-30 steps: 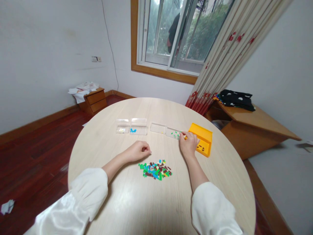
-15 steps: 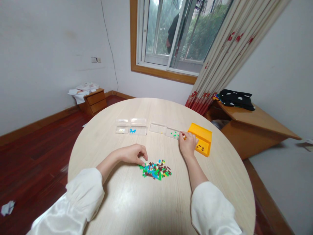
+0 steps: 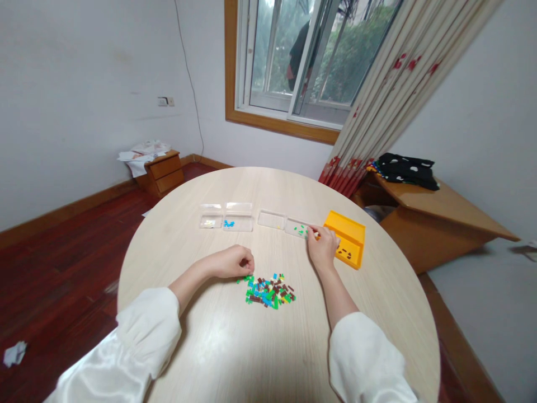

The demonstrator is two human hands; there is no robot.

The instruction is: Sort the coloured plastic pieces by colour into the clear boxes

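Observation:
My left hand (image 3: 235, 261) is closed just above the upper left edge of a pile of small bricks (image 3: 271, 291) in brown, green, blue and yellow; anything between its fingertips is too small to make out. My right hand (image 3: 322, 246) has its fingers pinched at the right end of a clear box with green pieces (image 3: 297, 228), beside a yellow case (image 3: 346, 226) holding a few brown pieces. What the right fingertips hold, if anything, is hidden. Further left stand a clear box with blue pieces (image 3: 239, 222) and one with pale pieces (image 3: 210, 221).
A clear box (image 3: 271, 219) with a tiny yellow piece stands mid-row on the round table (image 3: 222, 347). Behind the table are a small cabinet with papers (image 3: 165, 172) at left and a tilted wooden desk (image 3: 436, 218) with dark cloth at right.
My left hand's fingers have closed together and lifted slightly from the edge of the pile. My right hand stays at the box with green pieces.

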